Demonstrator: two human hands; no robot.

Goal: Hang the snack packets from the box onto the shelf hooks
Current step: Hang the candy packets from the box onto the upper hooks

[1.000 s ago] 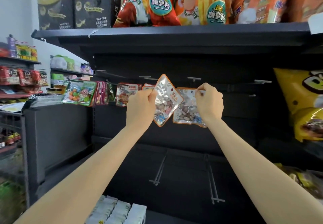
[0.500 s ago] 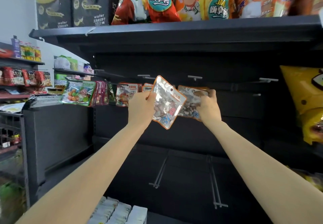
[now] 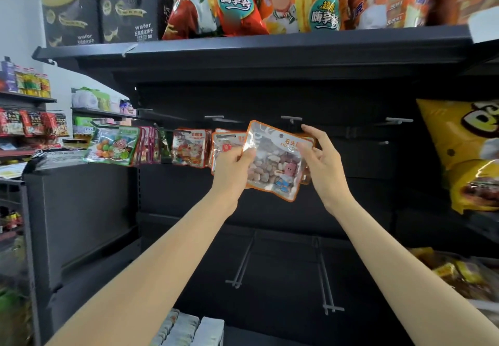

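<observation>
A clear snack packet (image 3: 272, 162) with an orange border and pebble-like sweets is held up in front of the dark shelf back. My left hand (image 3: 232, 167) pinches its left edge. My right hand (image 3: 321, 162) grips its upper right side, fingers partly spread. A second similar packet (image 3: 306, 177) shows only as a sliver behind the first, by my right palm. An empty hook (image 3: 291, 119) sticks out just above the packets. Two more empty hooks (image 3: 214, 117) (image 3: 399, 120) flank it. Packets hang on the hooks to the left (image 3: 189, 151).
A dark shelf board (image 3: 243, 48) overhead carries large orange crisp bags (image 3: 243, 0). Yellow bags (image 3: 469, 156) hang at the right. Long empty hooks (image 3: 326, 278) jut out lower down. White-topped packs (image 3: 189, 329) sit at the bottom edge. Another stocked rack (image 3: 27, 127) stands at the left.
The front packet has swung from tilted to nearly flat and slid right, covering the second packet. My right hand has opened its fingers and taken the front packet's right side.
</observation>
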